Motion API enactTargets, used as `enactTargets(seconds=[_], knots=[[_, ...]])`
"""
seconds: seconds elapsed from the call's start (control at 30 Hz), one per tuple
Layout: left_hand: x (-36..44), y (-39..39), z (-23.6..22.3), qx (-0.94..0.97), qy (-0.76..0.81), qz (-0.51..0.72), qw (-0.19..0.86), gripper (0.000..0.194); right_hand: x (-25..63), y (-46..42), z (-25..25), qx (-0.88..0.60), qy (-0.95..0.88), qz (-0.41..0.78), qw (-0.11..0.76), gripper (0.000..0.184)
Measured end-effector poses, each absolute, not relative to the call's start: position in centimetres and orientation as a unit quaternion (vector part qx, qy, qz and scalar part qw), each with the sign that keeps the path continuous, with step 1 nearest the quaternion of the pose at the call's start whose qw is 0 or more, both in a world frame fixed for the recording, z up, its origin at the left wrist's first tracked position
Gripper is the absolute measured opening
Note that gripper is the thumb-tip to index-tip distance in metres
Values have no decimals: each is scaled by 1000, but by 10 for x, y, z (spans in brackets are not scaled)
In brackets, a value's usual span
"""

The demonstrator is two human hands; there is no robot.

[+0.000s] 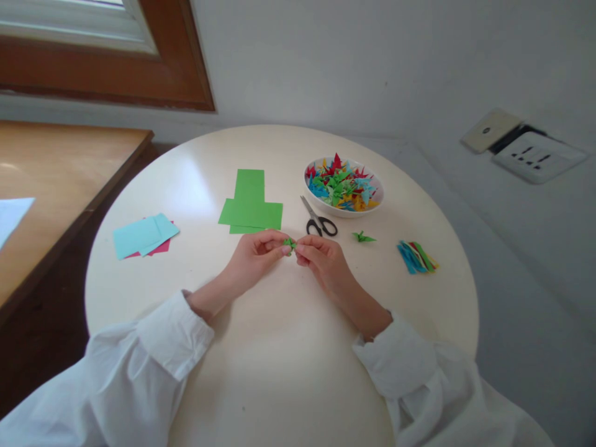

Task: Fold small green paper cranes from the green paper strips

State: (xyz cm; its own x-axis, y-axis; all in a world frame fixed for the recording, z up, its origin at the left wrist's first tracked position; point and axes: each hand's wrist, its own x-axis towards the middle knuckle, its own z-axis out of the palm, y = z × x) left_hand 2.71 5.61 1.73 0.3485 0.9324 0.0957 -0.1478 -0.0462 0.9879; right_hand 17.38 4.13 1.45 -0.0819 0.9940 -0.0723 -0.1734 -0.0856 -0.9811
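A small folded green paper crane [289, 246] is pinched between my two hands above the middle of the white table. My left hand [261, 253] grips it from the left with thumb and fingers. From the right, the fingertips of my right hand [323, 257] close on its other side; fingers hide part of its shape. Just beyond my hands lie black-handled scissors [320, 218], blades pointing away. Another green paper crane [363, 237] rests on the table to the right. Green paper sheets [251, 208] overlap in a cross shape behind my left hand.
A white bowl [349, 213] full of colourful paper cranes stands at the back right of the round table [279, 372]. Coloured paper strips [416, 257] lie at the right, light blue and red sheets [144, 236] at the left. A wooden desk [69, 161] stands left.
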Motion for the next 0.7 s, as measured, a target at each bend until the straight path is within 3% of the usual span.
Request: enactTargets(seconds=[0.33, 0.7], knots=[[25, 56, 11, 644, 359, 488, 467, 6, 173, 42, 15, -477, -462, 564, 491, 16], [24, 57, 6, 676, 367, 505, 391, 5, 171, 41, 14, -482, -426, 570, 511, 17]])
